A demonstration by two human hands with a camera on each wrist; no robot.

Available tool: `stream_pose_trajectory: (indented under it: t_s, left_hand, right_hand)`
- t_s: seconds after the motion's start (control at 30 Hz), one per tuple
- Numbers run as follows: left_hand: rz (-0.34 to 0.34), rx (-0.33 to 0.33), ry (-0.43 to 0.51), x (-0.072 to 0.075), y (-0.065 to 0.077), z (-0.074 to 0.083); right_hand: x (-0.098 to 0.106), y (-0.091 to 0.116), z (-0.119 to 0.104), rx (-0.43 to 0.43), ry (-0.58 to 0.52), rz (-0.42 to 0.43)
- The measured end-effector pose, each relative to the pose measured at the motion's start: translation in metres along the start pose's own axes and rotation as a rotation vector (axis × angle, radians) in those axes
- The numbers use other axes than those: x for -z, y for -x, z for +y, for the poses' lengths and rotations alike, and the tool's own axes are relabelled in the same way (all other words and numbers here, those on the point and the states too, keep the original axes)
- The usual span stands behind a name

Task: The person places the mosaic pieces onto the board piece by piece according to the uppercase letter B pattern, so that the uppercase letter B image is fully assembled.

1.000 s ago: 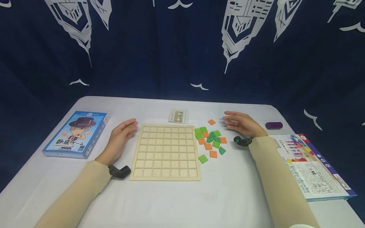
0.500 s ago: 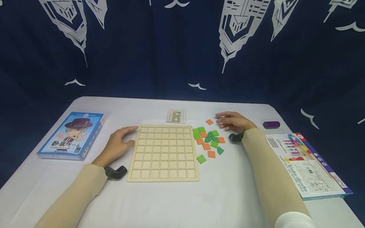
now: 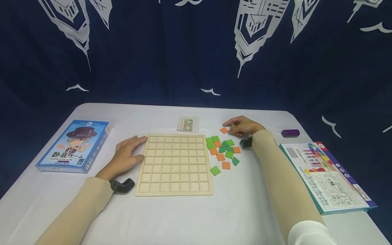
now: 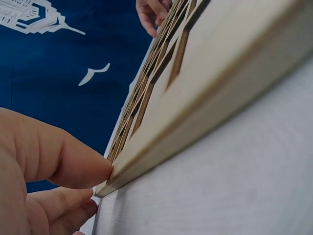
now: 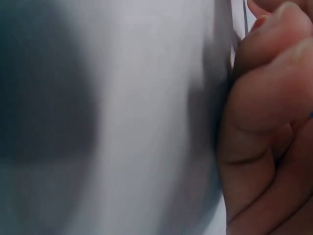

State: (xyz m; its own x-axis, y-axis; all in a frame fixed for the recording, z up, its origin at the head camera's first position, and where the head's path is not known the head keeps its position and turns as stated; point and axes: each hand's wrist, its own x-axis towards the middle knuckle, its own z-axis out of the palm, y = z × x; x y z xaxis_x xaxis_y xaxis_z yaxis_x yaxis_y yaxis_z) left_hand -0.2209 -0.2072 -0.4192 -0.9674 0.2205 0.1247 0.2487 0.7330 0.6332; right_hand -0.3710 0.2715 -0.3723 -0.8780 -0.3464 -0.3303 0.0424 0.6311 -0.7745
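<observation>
A pale wooden grid board (image 3: 174, 165) lies in front of me in the head view. My left hand (image 3: 124, 156) rests along its left edge, thumb and forefinger spread and touching the rim; the left wrist view shows fingertips (image 4: 98, 169) against the board's edge (image 4: 161, 156). Beyond the board's far right corner, my right hand (image 3: 245, 126) has its forefinger and thumb on either side of an orange square tile (image 3: 224, 130), which lies on the table. Whether they touch the tile is unclear. The right wrist view shows bent fingers (image 5: 264, 107) close up, with the tile mostly hidden.
Several green and orange tiles (image 3: 221, 157) lie right of the board. A small pattern card (image 3: 188, 124) sits behind it. A blue game box (image 3: 73, 144) stands left, a larger flat box (image 3: 327, 177) right, and a purple object (image 3: 290, 133) at the back right.
My right hand has moved left and down to the lone orange tile, its fingers drawing closer together. My left hand has come to the board's left edge, thumb spreading from the fingers.
</observation>
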Motion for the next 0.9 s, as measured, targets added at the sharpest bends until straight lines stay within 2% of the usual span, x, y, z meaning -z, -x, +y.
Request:
stream_pose_trajectory:
  t_s: [0.27, 0.63, 0.9]
  left_hand:
    - [-0.008, -0.003, -0.014, 0.000, -0.001, 0.000]
    - [-0.020, -0.016, -0.022, 0.001, 0.000, 0.000]
    - [-0.015, -0.023, -0.018, 0.002, 0.002, 0.002]
  right_hand:
    - [-0.003, -0.003, -0.006, -0.005, -0.015, 0.007]
    - [-0.005, -0.001, -0.004, -0.048, 0.017, 0.074]
    - [-0.005, 0.009, -0.010, -0.036, 0.011, 0.094]
